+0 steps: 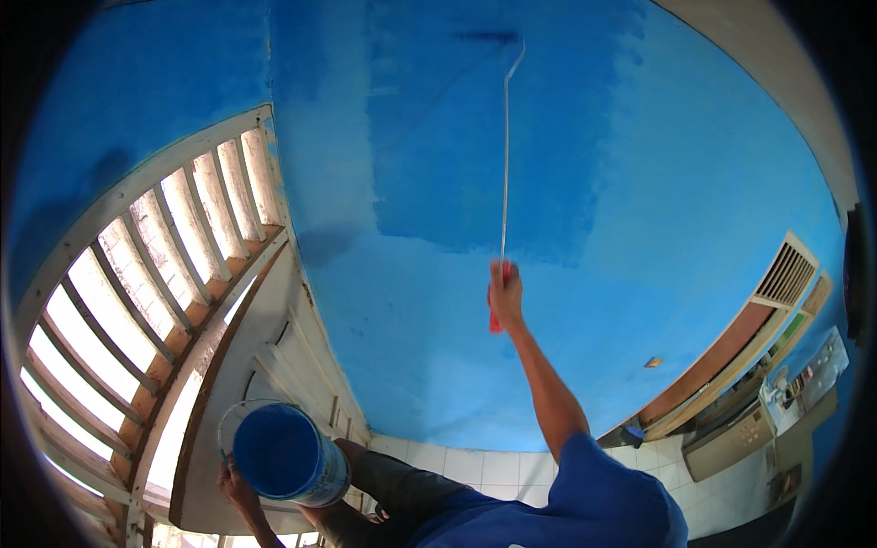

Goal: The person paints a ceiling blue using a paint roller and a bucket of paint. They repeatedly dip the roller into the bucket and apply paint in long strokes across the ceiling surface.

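Note:
My right hand [505,290] is closed round the red handle of a long-framed paint roller [506,164], with that arm stretched out ahead. The blue roller head meets the blue wall [539,119] high up, inside a patch of darker, fresher-looking blue. At the lower left, my left hand [239,493] holds a paint bucket [334,470] by its side, where the wire handle hangs. The bucket is tilted, and its inside is coated in blue paint. Some of the left fingers are hidden against the bucket.
Left of me a slatted window opening [137,265] lets in bright light above a white door [233,365], which stands ajar. White tiles [484,466] cover the floor below. To the right are a louvred vent panel [786,271] and a beige cabinet [731,443] with things on it.

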Action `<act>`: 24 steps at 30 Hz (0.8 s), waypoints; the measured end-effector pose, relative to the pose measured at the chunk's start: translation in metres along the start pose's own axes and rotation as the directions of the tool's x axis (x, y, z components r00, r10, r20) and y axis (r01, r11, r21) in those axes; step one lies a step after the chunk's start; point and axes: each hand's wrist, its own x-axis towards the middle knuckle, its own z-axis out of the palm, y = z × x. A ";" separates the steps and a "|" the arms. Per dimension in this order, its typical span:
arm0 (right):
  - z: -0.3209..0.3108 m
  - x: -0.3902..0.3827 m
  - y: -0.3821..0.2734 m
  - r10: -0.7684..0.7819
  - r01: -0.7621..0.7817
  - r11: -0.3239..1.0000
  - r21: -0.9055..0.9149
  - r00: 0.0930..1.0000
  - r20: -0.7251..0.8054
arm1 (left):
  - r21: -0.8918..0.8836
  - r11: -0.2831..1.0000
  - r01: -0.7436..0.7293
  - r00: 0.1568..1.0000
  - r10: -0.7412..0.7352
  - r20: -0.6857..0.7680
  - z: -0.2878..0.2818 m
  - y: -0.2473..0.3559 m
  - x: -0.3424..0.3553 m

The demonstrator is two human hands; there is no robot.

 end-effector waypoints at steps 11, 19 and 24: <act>-0.041 -0.170 0.047 0.206 -0.205 0.976 0.079 0.979 -0.002 | 0.028 0.998 -0.065 0.998 0.065 0.014 -0.006 -0.010 0.005; -0.050 -0.108 0.068 0.043 -0.040 0.998 0.052 0.998 -0.049 | 0.048 0.999 -0.003 1.000 0.002 0.012 -0.001 0.005 0.000; -0.039 -0.034 0.001 -0.010 0.013 0.992 0.127 1.000 -0.027 | 0.053 0.999 -0.009 1.000 0.008 0.006 -0.002 -0.011 0.006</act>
